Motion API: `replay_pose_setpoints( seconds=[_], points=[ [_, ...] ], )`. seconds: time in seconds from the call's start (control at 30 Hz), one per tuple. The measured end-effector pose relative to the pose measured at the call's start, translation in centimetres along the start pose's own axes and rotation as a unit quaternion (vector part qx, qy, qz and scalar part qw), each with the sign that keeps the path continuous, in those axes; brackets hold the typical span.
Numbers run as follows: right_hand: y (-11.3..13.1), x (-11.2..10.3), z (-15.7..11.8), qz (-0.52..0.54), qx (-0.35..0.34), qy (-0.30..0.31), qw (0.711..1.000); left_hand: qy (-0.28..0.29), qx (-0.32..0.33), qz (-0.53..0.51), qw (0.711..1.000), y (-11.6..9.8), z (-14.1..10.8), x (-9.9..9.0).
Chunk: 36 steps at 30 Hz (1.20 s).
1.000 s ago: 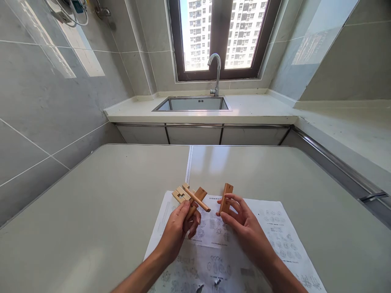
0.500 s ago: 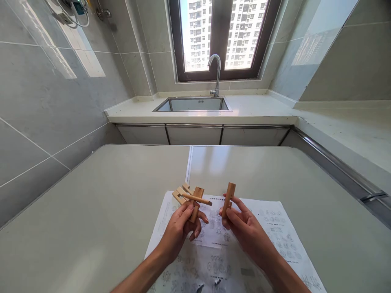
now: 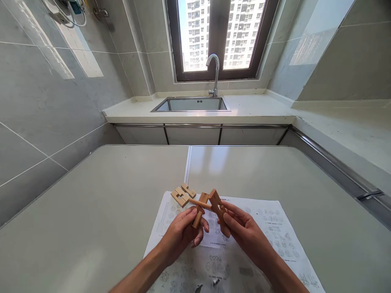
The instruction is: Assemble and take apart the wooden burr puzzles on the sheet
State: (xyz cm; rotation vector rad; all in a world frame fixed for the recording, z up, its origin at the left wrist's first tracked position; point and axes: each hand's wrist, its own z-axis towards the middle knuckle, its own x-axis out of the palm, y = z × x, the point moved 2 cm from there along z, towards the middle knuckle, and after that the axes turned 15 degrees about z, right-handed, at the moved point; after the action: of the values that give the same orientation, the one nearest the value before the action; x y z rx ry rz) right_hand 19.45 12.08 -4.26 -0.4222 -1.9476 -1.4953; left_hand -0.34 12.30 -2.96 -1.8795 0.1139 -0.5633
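Observation:
My left hand grips a brown wooden piece between thumb and fingers; a thin wooden stick crosses it and points right. In my right hand is a second brown wooden block, tilted, its side meeting the right end of the stick. Whether the stick sits in a hole there is too small to tell. Just beyond my left hand, light notched wooden pieces lie at the top left of the printed sheet.
The sheet lies on a pale table with a seam down its far half. Small dark scraps are near the sheet's bottom. Beyond the table are a counter, a sink and a faucet.
My right hand has moved left, bringing its block against the stick's end. The block now leans to the left. The piece in my left hand has shifted slightly right and down.

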Motion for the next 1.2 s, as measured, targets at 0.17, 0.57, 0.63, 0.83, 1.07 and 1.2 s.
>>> replay_pose_setpoints(
  seconds=[0.17,0.57,0.63,0.83,1.07,1.2],
  points=[
    [0.0,0.2,-0.1,-0.068,0.001,0.029,0.997,-0.002,-0.004,0.009,1.0,-0.5,-0.2,0.3],
    [0.2,0.6,0.1,-0.118,-0.027,0.002,0.993,0.021,-0.025,0.004,0.999,-0.4,-0.2,0.2],
    [0.3,0.8,0.2,-0.114,-0.027,0.001,0.993,0.034,-0.03,0.008,0.999,-0.2,-0.2,0.1],
    [0.3,1.5,0.3,-0.097,-0.035,0.022,0.994,0.113,-0.049,0.039,0.992,0.0,-0.4,0.4],
    [0.3,1.3,0.1,-0.098,-0.028,0.021,0.995,0.152,-0.101,0.043,0.982,-0.5,-1.2,0.7],
    [0.4,1.2,0.0,-0.103,-0.013,0.021,0.994,0.161,-0.098,0.03,0.982,-0.7,-1.4,0.6]
  ],
)
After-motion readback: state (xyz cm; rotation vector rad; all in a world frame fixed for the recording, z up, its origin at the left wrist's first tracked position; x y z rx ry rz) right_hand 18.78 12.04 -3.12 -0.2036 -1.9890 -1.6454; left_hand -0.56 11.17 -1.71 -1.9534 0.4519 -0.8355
